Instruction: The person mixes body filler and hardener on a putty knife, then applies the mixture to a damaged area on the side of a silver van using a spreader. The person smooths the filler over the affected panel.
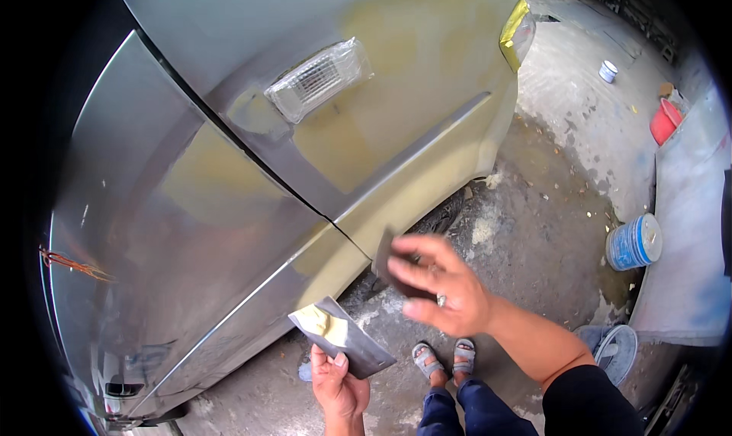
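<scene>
My left hand [341, 386] grips a flat grey putty plate [361, 351] by its lower edge, thumb on top. A lump of pale yellow putty [322, 325] lies on the plate's far left part. My right hand [455, 292], slightly blurred, holds a dark, flat spreader [393, 270] between thumb and fingers. The spreader is above and right of the plate, apart from it, and appears close to the car's lower edge. Beyond both hands stands a grey car body [244, 230] with yellowish filler patches [343, 154] across its panels.
Clear film covers a vent-like fitting [319, 80] on the car. Orange wires [76, 266] stick out at the left. A blue-and-white bucket [634, 242], a whitish pail [616, 353], a red container [666, 122] and a small can [608, 71] stand to the right.
</scene>
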Tool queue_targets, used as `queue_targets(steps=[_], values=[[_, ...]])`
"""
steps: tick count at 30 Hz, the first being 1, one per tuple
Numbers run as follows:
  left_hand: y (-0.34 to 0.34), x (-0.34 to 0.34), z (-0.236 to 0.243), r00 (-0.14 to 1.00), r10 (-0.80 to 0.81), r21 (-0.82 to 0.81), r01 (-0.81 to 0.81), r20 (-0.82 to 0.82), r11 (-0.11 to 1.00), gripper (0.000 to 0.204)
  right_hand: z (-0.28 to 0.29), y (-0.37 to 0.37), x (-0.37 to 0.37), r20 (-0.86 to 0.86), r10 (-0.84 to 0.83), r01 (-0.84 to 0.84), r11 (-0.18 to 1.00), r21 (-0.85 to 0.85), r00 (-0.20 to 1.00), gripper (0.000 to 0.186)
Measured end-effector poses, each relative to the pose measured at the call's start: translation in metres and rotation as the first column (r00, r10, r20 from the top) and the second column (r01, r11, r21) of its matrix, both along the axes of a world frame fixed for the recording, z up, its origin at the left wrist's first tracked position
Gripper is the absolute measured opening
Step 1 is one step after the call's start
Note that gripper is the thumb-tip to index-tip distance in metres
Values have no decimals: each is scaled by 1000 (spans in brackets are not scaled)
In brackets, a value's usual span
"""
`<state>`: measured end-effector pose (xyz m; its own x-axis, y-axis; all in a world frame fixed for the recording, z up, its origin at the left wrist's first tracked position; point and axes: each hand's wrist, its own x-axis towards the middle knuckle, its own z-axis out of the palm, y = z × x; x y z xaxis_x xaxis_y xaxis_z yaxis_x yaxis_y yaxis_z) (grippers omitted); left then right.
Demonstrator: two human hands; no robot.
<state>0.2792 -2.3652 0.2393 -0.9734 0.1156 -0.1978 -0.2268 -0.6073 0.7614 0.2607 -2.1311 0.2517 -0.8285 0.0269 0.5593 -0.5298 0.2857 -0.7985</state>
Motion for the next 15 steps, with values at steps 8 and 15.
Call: queue_targets(steps=[8,15], values=[[8,-26,42,973,43,29,-37,-228,999,47,8,20,-17,-140,-194,234,889,393,971,46],[1,-21,29,983,40,12,-38,-177,999,49,60,1,-82,-405,-526,663,614,428,748,62]])
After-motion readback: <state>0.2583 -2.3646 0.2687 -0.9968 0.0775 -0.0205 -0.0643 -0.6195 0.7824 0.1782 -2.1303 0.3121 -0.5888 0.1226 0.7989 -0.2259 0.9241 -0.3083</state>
